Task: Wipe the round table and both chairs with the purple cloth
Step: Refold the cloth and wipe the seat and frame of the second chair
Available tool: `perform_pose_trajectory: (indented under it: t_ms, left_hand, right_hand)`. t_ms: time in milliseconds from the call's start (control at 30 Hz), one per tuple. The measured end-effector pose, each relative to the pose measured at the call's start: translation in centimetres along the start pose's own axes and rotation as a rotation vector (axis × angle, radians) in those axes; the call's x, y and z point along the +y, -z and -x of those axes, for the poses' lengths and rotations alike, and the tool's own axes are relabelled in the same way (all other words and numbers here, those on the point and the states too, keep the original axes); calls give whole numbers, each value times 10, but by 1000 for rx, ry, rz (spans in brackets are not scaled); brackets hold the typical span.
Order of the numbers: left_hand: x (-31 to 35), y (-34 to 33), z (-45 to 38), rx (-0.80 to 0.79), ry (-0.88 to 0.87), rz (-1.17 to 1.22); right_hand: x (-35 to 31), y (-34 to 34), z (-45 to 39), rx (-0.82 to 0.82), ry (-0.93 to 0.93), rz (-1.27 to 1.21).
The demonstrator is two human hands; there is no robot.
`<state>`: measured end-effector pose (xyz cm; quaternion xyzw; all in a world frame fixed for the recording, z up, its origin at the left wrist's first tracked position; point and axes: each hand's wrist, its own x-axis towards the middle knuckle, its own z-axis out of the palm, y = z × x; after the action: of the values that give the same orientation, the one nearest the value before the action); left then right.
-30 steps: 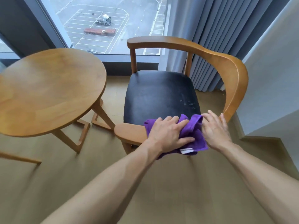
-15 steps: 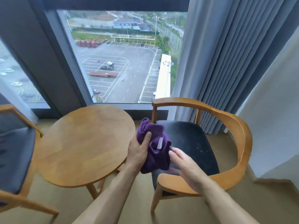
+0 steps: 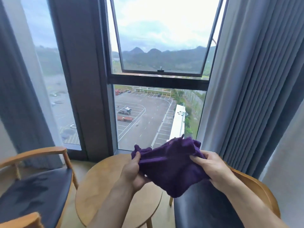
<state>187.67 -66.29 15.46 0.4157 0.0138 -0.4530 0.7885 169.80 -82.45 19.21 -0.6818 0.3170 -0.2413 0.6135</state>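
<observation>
I hold the purple cloth (image 3: 171, 167) spread in the air between both hands, above the table's far right side. My left hand (image 3: 133, 173) pinches its left edge, thumb on top. My right hand (image 3: 209, 167) grips its right edge. The round wooden table (image 3: 102, 186) stands below, in the middle. A wooden armchair with a dark seat (image 3: 36, 195) sits to the left. The second chair's dark seat (image 3: 200, 208) and curved wooden arm (image 3: 256, 186) lie at the lower right, partly hidden by my right forearm.
A tall window (image 3: 158, 66) with an open upper pane stands straight ahead. Grey curtains (image 3: 250, 83) hang on the right, close behind the right chair, and another curtain (image 3: 19, 96) hangs at the far left.
The cloth went from the right chair's front edge up into the air; now both hands hold it spread open. My view has tilted up toward the window.
</observation>
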Motion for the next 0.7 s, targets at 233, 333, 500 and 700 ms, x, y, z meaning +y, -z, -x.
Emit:
perform_pose_trajectory:
  t_ms: [233,333,500,700]
  left_hand:
    - [47,47,-5,192,-24,-73]
    - [62,74,-8,240,87,-393]
    - [114,91,-24,208,-336,-975]
    - [198,62,-51,-447,-376,-855]
  right_hand:
    - [-27,-31,-36,-302,-213,-168]
    - [-45,-63,-65,-366,-153,-316]
    - [-90,-133,-118,-636,15,-190]
    - [-134,-204,-177,-979,173,117]
